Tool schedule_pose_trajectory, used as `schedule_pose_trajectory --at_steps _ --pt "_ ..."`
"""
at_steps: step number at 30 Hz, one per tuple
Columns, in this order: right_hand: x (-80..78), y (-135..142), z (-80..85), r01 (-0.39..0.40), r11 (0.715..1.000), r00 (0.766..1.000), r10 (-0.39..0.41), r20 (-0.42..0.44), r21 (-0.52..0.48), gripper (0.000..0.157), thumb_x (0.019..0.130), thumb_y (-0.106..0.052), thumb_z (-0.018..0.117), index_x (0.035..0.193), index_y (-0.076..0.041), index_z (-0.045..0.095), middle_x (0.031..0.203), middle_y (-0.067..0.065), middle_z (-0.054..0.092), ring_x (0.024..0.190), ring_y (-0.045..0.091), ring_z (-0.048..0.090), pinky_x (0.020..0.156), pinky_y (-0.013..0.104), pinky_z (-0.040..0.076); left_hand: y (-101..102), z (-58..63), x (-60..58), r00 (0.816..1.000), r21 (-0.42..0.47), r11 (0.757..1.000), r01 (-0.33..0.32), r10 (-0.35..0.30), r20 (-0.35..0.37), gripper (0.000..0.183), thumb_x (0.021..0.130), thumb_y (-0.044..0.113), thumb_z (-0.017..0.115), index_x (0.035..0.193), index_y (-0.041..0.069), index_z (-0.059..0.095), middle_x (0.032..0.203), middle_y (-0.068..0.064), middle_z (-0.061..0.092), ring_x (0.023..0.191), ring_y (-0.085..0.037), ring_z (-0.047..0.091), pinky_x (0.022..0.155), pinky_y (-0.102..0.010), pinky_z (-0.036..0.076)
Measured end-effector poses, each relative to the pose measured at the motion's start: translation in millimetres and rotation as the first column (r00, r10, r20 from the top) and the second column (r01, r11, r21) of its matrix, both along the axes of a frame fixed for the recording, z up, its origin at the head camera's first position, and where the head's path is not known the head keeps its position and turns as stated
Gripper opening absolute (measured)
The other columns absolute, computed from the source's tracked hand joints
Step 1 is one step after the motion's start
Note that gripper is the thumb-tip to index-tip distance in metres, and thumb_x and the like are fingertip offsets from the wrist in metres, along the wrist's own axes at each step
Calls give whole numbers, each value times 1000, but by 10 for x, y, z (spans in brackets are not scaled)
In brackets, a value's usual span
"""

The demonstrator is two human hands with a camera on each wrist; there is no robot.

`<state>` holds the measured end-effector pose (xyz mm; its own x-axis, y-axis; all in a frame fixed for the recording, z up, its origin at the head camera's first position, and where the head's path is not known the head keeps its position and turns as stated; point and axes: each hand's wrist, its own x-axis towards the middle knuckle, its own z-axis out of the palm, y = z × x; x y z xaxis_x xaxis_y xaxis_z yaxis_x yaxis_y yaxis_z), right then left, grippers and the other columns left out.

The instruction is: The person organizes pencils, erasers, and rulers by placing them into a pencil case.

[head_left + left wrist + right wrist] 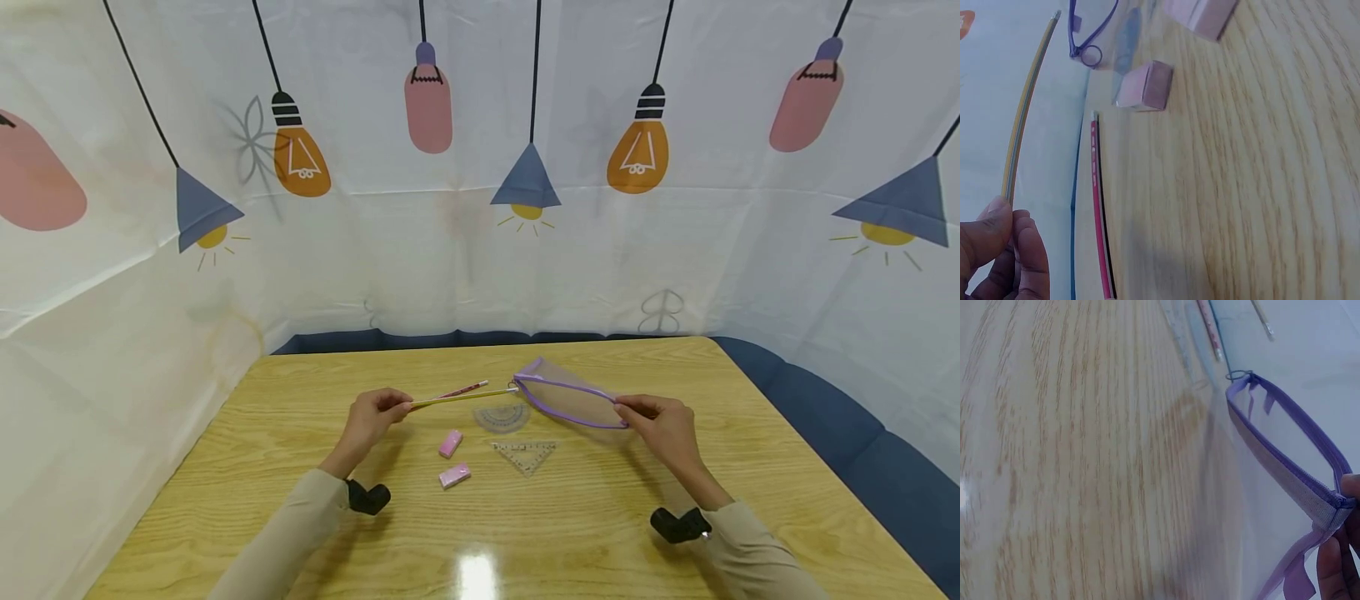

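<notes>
My left hand (372, 421) pinches one end of a yellow pencil (457, 398), which points right with its eraser tip close by the ring end of a clear zip pouch (567, 383). In the left wrist view, the pencil (1021, 119) rises from between thumb and fingers. At its right corner, my right hand (663, 425) grips the pouch's purple zip edge. The right wrist view shows the pouch mouth (1285, 465) spread apart, with a small ring (1239, 375) at the far end. Behind the yellow pencil, a red pencil (471, 387) lies on the table.
A clear protractor (501, 419) and a triangular set square (527, 457) lie mid-table. Left of them are two pink erasers, one farther back (451, 443) and one nearer (454, 476). A printed curtain (450, 250) hangs behind the wooden table (570, 533).
</notes>
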<state>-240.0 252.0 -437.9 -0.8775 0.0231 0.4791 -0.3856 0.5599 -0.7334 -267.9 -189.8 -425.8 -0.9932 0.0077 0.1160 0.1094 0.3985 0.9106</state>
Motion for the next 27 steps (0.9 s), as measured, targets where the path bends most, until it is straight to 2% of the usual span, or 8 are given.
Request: schedule_pose_trajectory --at_steps 9,14,20,25,27 --pt "33 -4 45 17 1000 1000 -17 0 4 18 88 -15 73 100 -2 76 79 7 72 64 11 66 50 22 48 87 24 -38 999 42 999 31 -31 11 18 93 2 64 107 -8 68 95 -15 68 95 -40 62 85 -47 51" --pt "49 -11 59 11 1000 1000 -11 13 1 18 88 -16 73 100 -3 76 79 6 72 65 14 67 50 22 48 169 46 -65 999 60 997 49 -49 -7 19 93 4 64 107 -8 67 96 -18 67 93 -38 63 85 -48 51" --pt "57 -20 64 5 1000 1000 -5 12 6 17 88 -18 74 99 -4 76 77 6 71 64 17 67 48 23 46 271 75 -75 998 101 993 61 -61 -5 18 93 1 63 107 -9 67 95 -15 67 97 -43 61 86 -49 50" --pt "68 -37 83 2 1000 1000 -2 15 8 17 88 -18 74 99 -5 77 77 6 71 64 17 66 49 23 47 334 85 -77 997 109 991 77 -76 -18 17 93 0 62 107 -9 67 98 -19 66 97 -44 60 86 -47 51" --pt "73 -43 91 3 1000 1000 -3 16 8 17 88 -19 74 99 -5 77 77 7 71 64 14 66 49 23 47 378 153 -34 996 110 990 90 -88 -23 17 93 -2 61 107 -11 65 99 -24 65 94 -41 62 86 -48 51"
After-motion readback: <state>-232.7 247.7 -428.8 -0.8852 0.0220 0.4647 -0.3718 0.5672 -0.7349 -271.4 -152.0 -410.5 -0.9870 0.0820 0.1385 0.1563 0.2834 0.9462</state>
